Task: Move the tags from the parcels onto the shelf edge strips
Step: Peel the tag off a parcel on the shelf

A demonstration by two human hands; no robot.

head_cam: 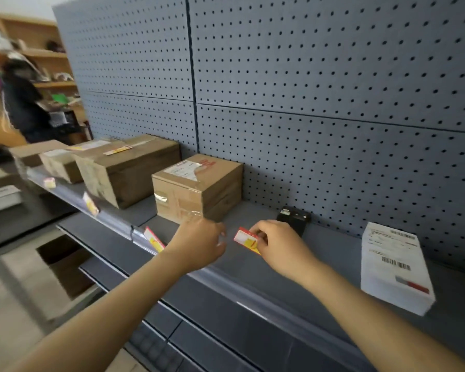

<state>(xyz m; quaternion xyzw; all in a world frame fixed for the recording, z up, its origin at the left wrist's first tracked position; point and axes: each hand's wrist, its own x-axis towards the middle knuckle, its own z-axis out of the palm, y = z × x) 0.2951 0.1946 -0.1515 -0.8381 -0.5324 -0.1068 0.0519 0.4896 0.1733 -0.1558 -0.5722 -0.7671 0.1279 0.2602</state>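
Observation:
My right hand (279,245) pinches a small red, white and yellow tag (246,239) just above the grey shelf (333,264). My left hand (202,242) hovers close to its left with fingers curled and holds nothing that I can see. Behind the hands stands a brown cardboard parcel (196,186). A larger brown parcel (129,167) to the left carries a tag (118,150) on its top. The clear edge strip (113,218) along the shelf front holds three tags (153,238) (90,204) (49,182).
A white parcel (395,267) with barcodes lies at the right of the shelf. A small black device (293,218) stands against the grey pegboard (306,89). More brown boxes (57,162) sit far left. A person (22,103) stands by wooden shelves at the left. Lower shelves lie below.

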